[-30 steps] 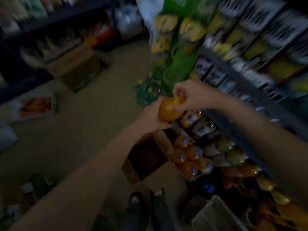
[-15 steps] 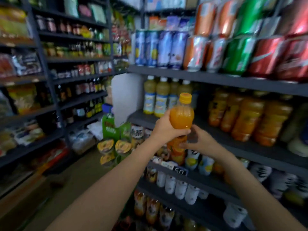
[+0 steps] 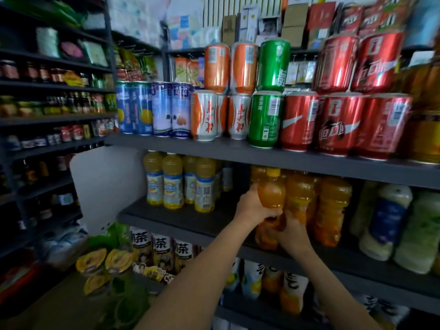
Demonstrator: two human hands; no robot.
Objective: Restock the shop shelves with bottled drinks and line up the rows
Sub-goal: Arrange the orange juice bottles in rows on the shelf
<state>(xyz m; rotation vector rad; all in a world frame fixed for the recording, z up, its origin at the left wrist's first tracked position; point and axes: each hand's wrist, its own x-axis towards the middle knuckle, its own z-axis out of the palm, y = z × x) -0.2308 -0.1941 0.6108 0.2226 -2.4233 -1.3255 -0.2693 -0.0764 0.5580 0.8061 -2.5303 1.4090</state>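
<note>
An orange juice bottle [image 3: 271, 194] with a yellow cap stands upright at the front of the dark middle shelf [image 3: 181, 220]. My left hand [image 3: 252, 207] grips its upper body from the left. My right hand [image 3: 294, 234] wraps around its lower part from the right. Directly to its right stands a row of matching orange bottles [image 3: 331, 206], touching or nearly touching it.
Yellow tea bottles [image 3: 176, 184] stand to the left on the same shelf, with a bare gap between them and the orange ones. White and green bottles [image 3: 390, 217] sit further right. Stacked cans [image 3: 297, 120] fill the shelf above. More bottles line the lower shelves.
I raised the orange bottle from the floor boxes up to the middle shelf. It has moved in beside the orange row, and both hands have stayed on it.
</note>
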